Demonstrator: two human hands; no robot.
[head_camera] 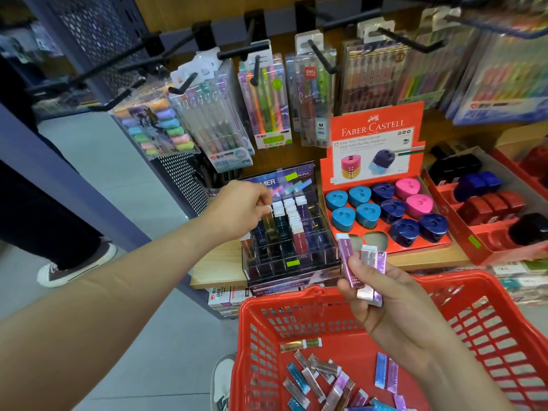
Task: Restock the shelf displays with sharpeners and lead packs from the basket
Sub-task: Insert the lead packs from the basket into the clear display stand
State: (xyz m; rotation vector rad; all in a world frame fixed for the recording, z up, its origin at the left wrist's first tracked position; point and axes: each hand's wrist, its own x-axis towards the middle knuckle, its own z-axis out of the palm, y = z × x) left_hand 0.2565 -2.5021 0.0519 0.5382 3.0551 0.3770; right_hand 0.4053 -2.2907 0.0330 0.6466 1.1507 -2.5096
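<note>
My left hand (240,207) reaches over the clear divided display box (292,256) on the wooden shelf and pinches a white-capped lead pack (268,211) at a back-left slot. My right hand (376,287) hovers above the red basket (296,310) and grips several purple lead packs (363,262) fanned upward. More shiny packs (326,378) in blue, purple and silver lie loose on the basket floor. To the right, a red Faber-Castell tray (376,126) holds blue, navy and pink sharpeners (391,209), with two empty slots at its front.
A second red tray (486,250) with black, blue and red sharpeners stands at the right. Pen packs hang from black pegs (320,57) above the shelf. A person's legs and a sneaker (74,268) stand on the floor at the left. My shoe (222,378) is beside the basket.
</note>
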